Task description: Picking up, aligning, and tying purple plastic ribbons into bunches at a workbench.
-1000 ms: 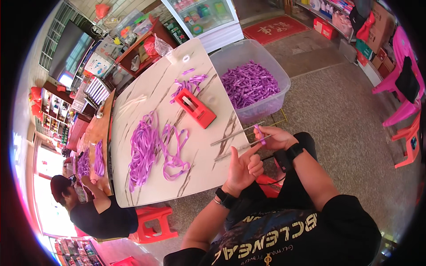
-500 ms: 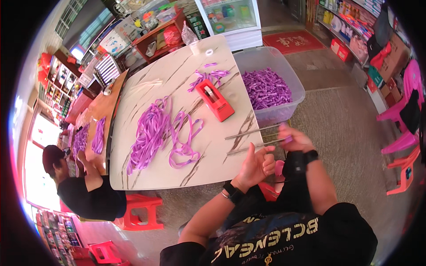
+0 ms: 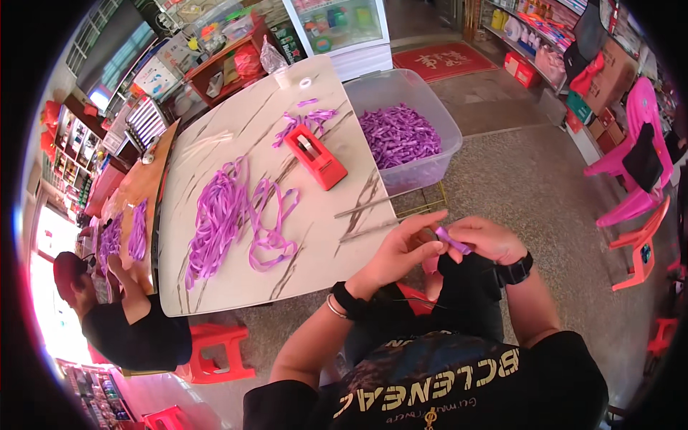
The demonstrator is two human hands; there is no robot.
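Observation:
My right hand [image 3: 494, 242] pinches a short folded piece of purple ribbon [image 3: 456, 244] between thumb and fingers, just off the table's near right corner. Close against its left end is my left hand [image 3: 398, 254], index finger and thumb apart on either side; whether they touch the ribbon is hard to tell. Two thin grey rods [image 3: 362, 209] stick out over the tabletop beside my left hand, and their near ends are hidden behind it. On the marble-patterned table [image 3: 315, 247] lie a big heap of long purple ribbons [image 3: 217, 218] and a looser looped bunch [image 3: 271, 240].
A red tape dispenser [image 3: 315, 159] stands near shorter ribbon pieces [image 3: 297, 127]. Against the table's right edge is a clear plastic tub [image 3: 448, 122] full of small purple pieces. Another person [image 3: 132, 322] sits at the left by a wooden table with ribbons. Pink chairs [image 3: 634, 161] stand at right.
My right hand has drawn back from the rods with the purple piece. My left hand has come up beside it, fingers reaching toward the ribbon. The whole view has shifted slightly.

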